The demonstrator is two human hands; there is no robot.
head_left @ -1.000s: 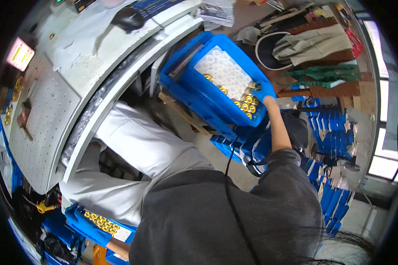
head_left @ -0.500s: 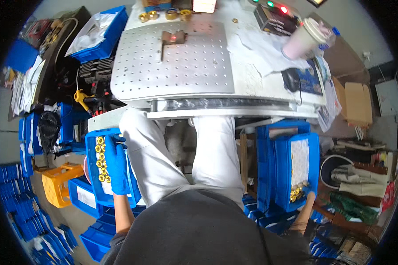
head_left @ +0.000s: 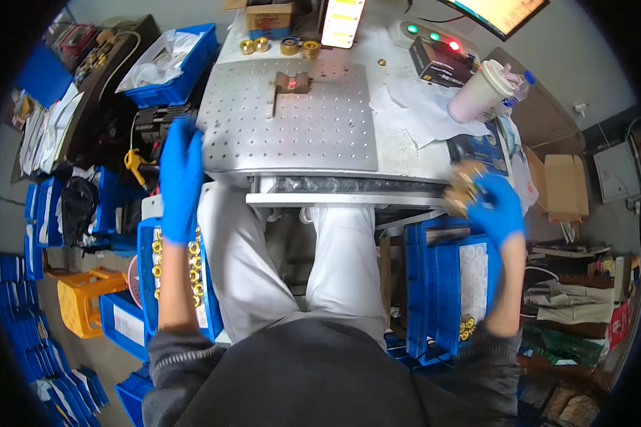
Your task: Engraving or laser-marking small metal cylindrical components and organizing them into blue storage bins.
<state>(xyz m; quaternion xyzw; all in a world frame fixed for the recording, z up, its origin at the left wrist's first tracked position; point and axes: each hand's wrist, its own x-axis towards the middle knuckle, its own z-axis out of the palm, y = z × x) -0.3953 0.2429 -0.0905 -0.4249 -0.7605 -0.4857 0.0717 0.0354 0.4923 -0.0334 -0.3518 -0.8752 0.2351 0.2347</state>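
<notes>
Ref.: perf. plate (head_left: 238, 142). Brass fittings (head_left: 466, 188) were R of plate, approx. level w/ its front edge, in your R hand (head_left: 497, 206), fingers curled round them; blur hid count & long axis. Your L hand (head_left: 181, 178), fingers straight, no load seen, was beside plate's L edge.

1. The left hand (head_left: 181, 178), blue-gloved, points forward with its fingers extended and loosely parted.
2. The left forearm (head_left: 177, 285), bare, runs almost straight ahead, wrist unbent.
3. The right hand (head_left: 498, 210), also blue-gloved and slightly blurred, has its fingers curled in a grasp.
4. The right forearm (head_left: 510, 285) angles forward, wrist bent inward.
</notes>
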